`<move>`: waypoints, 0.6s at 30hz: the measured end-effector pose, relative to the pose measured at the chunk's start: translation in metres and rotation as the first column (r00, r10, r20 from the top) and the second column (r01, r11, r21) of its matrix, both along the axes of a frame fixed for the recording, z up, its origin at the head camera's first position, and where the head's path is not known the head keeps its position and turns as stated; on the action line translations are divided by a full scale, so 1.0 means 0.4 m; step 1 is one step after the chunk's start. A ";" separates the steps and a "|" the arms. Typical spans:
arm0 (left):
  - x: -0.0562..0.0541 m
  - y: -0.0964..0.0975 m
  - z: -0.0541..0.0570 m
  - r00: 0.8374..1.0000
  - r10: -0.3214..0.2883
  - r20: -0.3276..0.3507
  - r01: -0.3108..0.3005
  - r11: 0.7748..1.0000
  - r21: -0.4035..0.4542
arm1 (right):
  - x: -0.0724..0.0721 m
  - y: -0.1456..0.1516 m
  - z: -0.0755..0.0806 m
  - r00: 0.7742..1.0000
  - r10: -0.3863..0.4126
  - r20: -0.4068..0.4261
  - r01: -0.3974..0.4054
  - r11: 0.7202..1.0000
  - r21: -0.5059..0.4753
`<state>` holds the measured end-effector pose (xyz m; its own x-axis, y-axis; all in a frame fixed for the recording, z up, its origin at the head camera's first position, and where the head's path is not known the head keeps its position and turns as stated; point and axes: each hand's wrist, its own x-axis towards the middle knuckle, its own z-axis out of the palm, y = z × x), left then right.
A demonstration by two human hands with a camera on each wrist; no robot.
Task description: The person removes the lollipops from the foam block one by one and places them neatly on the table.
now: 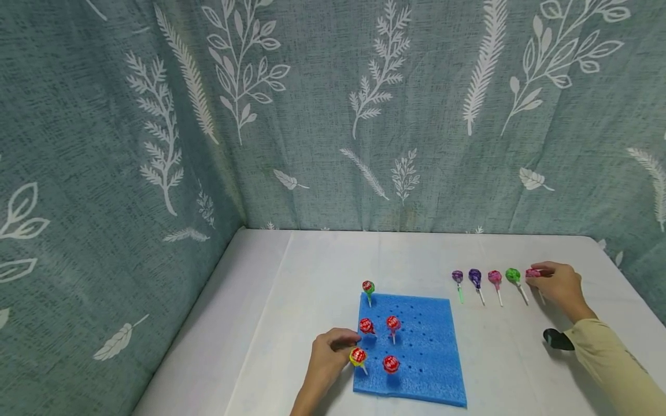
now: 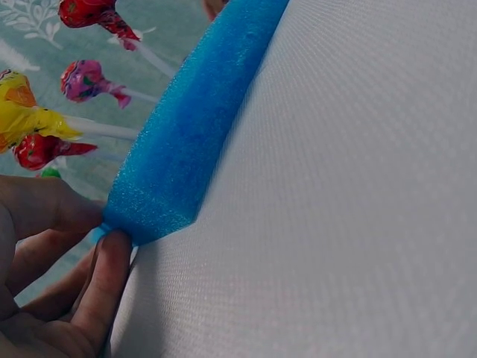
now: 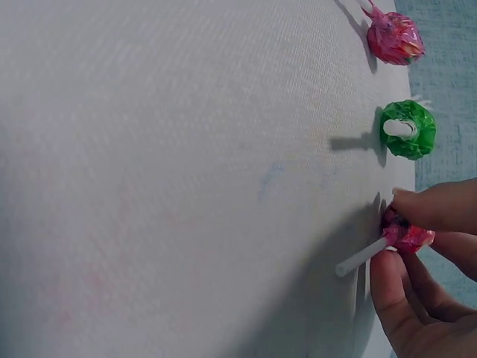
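Observation:
In the head view, my left hand [image 1: 329, 353] is at the left edge of a blue foam board [image 1: 432, 346] with rows of small holes. The left wrist view has its thumb and fingers pinching the foam edge. Several wrapped lollipops stand in the board, among them a yellow one [image 1: 358, 356] close to that hand and a red one [image 1: 391, 364]. Far to the right, my right hand [image 1: 561, 286] pinches the wrapped head of a pink-red lollipop [image 3: 408, 234] between thumb and fingers, its white stick pointing out. Beside it lies a green lollipop [image 3: 410, 130].
Left of the right hand, a row on the white table [image 1: 291, 300] continues with a pink lollipop [image 1: 495, 278], a dark purple one [image 1: 475, 277] and a purple one [image 1: 457, 277]. A black object [image 1: 558, 339] is by the right sleeve. A leaf-patterned curtain [image 1: 322, 115] hangs behind.

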<state>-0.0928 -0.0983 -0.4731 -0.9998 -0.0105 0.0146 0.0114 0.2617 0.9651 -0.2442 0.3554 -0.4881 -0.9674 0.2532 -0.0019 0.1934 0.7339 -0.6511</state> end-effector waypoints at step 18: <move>-0.028 -0.017 -0.101 1.000 0.012 -0.024 -0.013 1.000 -0.014 | 0.028 -0.003 0.041 0.996 0.064 -0.067 -0.061 0.997 0.041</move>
